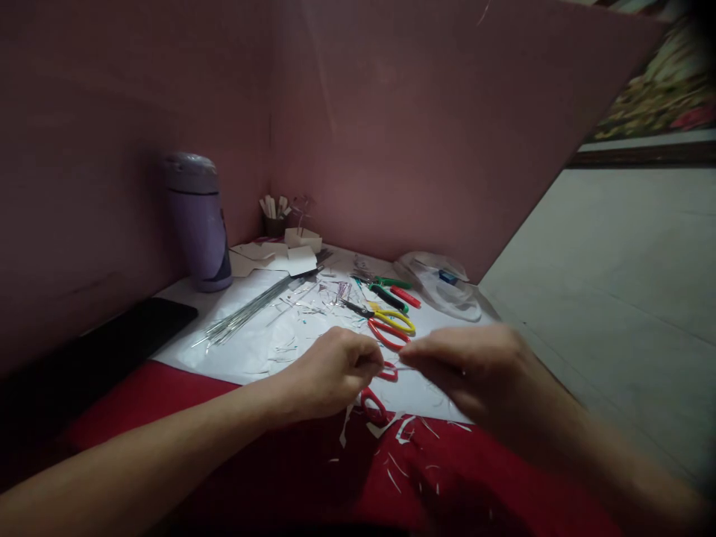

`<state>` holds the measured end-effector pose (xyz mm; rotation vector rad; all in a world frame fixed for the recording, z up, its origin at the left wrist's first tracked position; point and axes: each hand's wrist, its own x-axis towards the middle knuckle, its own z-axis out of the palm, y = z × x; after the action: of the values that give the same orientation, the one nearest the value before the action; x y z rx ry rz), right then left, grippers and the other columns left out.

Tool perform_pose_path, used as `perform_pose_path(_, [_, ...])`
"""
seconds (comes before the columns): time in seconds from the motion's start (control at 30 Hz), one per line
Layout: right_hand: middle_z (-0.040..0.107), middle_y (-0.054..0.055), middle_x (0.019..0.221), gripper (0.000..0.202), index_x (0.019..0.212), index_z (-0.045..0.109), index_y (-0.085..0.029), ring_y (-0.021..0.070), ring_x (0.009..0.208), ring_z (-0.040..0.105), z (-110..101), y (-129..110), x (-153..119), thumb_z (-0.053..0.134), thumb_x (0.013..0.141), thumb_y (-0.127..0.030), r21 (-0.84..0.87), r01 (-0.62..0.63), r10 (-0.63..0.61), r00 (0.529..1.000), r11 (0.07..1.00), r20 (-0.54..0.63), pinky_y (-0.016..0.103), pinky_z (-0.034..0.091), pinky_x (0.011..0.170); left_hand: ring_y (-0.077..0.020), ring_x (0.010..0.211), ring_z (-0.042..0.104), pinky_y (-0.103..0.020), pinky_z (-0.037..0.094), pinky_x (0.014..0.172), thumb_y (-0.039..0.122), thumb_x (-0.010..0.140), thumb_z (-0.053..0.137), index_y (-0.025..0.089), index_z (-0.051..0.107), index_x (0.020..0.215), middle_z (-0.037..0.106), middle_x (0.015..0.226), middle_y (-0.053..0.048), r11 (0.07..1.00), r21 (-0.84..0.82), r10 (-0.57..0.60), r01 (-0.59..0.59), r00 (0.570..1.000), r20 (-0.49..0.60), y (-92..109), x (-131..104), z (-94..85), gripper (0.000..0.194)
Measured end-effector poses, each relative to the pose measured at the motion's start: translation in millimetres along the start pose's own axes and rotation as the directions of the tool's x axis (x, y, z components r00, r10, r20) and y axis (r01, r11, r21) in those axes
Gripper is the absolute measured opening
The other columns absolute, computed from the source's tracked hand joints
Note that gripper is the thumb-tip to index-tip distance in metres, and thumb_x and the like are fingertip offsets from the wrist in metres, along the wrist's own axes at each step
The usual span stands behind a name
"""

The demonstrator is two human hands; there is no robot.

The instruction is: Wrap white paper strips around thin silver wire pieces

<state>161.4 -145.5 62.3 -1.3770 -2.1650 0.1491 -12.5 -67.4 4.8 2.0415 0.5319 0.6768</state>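
My left hand [344, 371] is closed in a pinch above the near part of a white sheet [218, 356]. Facing it, a short gap away, my right hand [475, 365] has its fingers pressed together. Whatever lies between the fingertips of either hand is too thin or hidden to make out. Below and between the hands show the red handle loops [373, 405] of scissors, largely covered by my left hand. Just beyond are pliers [394, 322] with one yellow and one red handle. Green-and-black-handled pliers [390, 300] and a red tool [406, 297] lie farther back.
A bundle of thin wires [243, 312] lies at left, near a purple bottle [200, 231] and a black flat object [145, 328]. Wire and paper scraps litter the sheet and red cloth [318, 477]. A clear plastic bag [462, 302] sits right, below pink walls.
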Motion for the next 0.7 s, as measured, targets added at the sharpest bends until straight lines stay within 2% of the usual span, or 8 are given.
perform_pose_path(0.13, [0.069,0.003,0.064,0.009,0.071,0.074,-0.019,0.0127,0.057,0.058,-7.6,38.3,24.2,0.069,0.070,-0.026,0.325,-0.281,0.230,0.955,0.903,0.187,0.022,0.043,0.052,-0.0056,0.049,0.035,-0.020,0.027,0.046,0.019,0.075,0.055,0.010,0.064,0.076,0.046,0.054,0.004,0.955,-0.274,-0.067,0.111,0.984,0.165,6.4,-0.5,-4.8,0.012])
perform_pose_path(0.27, [0.068,0.002,0.061,0.014,0.070,0.073,-0.017,0.0116,0.053,0.057,30.6,52.9,3.8,0.071,0.069,-0.031,0.509,-0.421,0.332,0.907,0.751,0.260,0.023,0.043,0.051,-0.0048,0.043,0.030,-0.020,0.021,0.042,0.025,0.072,0.059,0.010,0.061,0.070,0.040,0.047,0.006,0.899,-0.402,-0.158,0.174,0.985,0.074,8.2,3.4,-7.0,0.015])
perform_pose_path(0.33, [0.068,0.002,0.060,0.017,0.073,0.074,-0.016,0.0126,0.053,0.057,46.1,39.4,-15.8,0.066,0.075,-0.031,0.502,-0.395,0.317,0.918,0.769,0.238,0.023,0.042,0.049,-0.0048,0.042,0.029,-0.020,0.021,0.042,0.024,0.071,0.058,0.011,0.059,0.066,0.039,0.046,0.007,0.903,-0.392,-0.191,0.173,0.982,-0.006,6.4,5.4,-5.4,0.014])
perform_pose_path(0.4, [0.070,0.003,0.069,0.018,0.078,0.073,-0.018,0.0141,0.059,0.060,47.6,18.7,-29.1,0.057,0.082,-0.026,0.414,-0.278,0.209,0.956,0.867,0.203,0.024,0.044,0.054,-0.0052,0.044,0.030,-0.021,0.022,0.043,0.020,0.071,0.056,0.011,0.058,0.063,0.039,0.047,0.006,0.936,-0.313,-0.191,0.161,0.979,-0.066,3.9,6.1,-3.0,0.013])
perform_pose_path(0.47, [0.069,0.003,0.067,0.020,0.083,0.073,-0.019,0.0138,0.058,0.060,34.6,0.8,-29.1,0.054,0.084,-0.020,0.217,-0.074,0.055,0.994,0.973,0.093,0.024,0.044,0.055,-0.0064,0.048,0.033,-0.022,0.025,0.047,0.016,0.072,0.053,0.010,0.059,0.063,0.042,0.050,0.004,0.978,-0.171,-0.138,0.120,0.986,-0.093,2.0,4.9,-0.9,0.012])
perform_pose_path(0.53, [0.067,0.003,0.061,0.018,0.082,0.074,-0.018,0.0133,0.053,0.057,13.8,-5.2,-15.6,0.056,0.081,-0.019,-0.011,0.067,-0.067,0.998,0.998,-0.008,0.025,0.041,0.052,-0.0076,0.053,0.037,-0.022,0.029,0.051,0.013,0.073,0.051,0.010,0.061,0.064,0.046,0.054,0.003,0.997,-0.037,-0.063,0.060,0.996,-0.070,1.7,2.4,0.1,0.014])
perform_pose_path(0.6, [0.068,0.004,0.062,0.015,0.077,0.074,-0.018,0.0138,0.054,0.058,-4.4,3.6,4.6,0.060,0.078,-0.020,-0.052,0.032,-0.033,0.999,0.998,-0.019,0.025,0.041,0.051,-0.0080,0.055,0.040,-0.022,0.031,0.053,0.013,0.074,0.051,0.009,0.063,0.069,0.049,0.057,0.002,0.999,-0.037,-0.021,0.022,0.999,0.030,3.1,-0.5,-0.3,0.014])
perform_pose_path(0.7, [0.070,0.004,0.065,0.011,0.072,0.074,-0.018,0.0143,0.057,0.060,-8.7,34.3,26.9,0.067,0.072,-0.027,0.263,-0.167,0.152,0.985,0.950,0.077,0.025,0.046,0.054,-0.0062,0.051,0.038,-0.020,0.031,0.050,0.015,0.074,0.055,0.010,0.064,0.074,0.049,0.057,0.003,0.965,-0.252,-0.028,0.075,0.982,0.185,7.5,-2.7,-3.2,0.011])
